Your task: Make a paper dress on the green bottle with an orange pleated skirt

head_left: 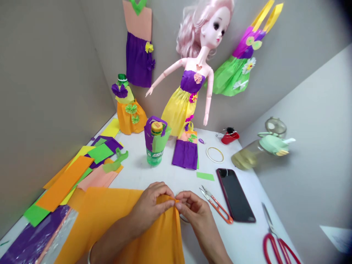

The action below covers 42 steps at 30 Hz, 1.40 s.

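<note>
A large sheet of orange fabric spreads over the front of the white table and hangs in folds below my hands. My left hand pinches its top edge between thumb and fingers. Right beside it, my right hand pinches the same edge, where the material is gathered into a narrow fold. The two hands' fingertips nearly meet. A round object behind the right fingers is mostly hidden.
Colored fabric pieces pile up at left. Small orange snips, a phone and red-handled scissors lie right. A dressed bottle, small purple outfit and doll stand or lie behind.
</note>
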Motion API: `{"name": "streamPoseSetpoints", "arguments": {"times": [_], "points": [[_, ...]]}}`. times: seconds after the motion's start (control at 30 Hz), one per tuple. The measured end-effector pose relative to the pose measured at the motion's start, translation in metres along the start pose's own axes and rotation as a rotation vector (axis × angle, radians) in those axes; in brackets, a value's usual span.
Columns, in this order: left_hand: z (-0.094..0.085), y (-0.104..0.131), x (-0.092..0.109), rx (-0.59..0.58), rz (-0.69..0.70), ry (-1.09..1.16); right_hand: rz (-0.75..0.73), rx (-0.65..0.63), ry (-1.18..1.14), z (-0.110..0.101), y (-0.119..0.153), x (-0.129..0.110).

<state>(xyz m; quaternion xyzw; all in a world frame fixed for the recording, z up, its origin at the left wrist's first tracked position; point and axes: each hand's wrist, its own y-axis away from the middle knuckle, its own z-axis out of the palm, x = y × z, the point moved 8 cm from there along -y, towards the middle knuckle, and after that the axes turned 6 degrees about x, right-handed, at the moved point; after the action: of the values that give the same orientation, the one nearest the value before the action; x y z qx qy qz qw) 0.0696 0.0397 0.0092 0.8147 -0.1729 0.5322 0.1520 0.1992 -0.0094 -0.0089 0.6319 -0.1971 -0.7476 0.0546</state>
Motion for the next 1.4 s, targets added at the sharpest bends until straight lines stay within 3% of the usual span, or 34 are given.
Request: {"name": "streamPoseSetpoints", "arguments": {"times": [0.17,0.4,0.73,1.4], "points": [[0.0,0.0,0.0,0.023,0.0,0.007,0.015,-0.011,0.02,0.003,0.001,-0.002],[-0.002,0.0,0.01,-0.043,0.06,-0.029,-0.054,-0.002,0.092,-0.001,0.001,-0.008],[-0.008,0.002,0.008,-0.076,0.015,-0.111,-0.085,-0.016,0.109,0.0,0.002,-0.007],[-0.001,0.001,0.002,0.023,0.07,-0.012,-0.047,-0.04,0.067,0.005,0.003,-0.004]]}}
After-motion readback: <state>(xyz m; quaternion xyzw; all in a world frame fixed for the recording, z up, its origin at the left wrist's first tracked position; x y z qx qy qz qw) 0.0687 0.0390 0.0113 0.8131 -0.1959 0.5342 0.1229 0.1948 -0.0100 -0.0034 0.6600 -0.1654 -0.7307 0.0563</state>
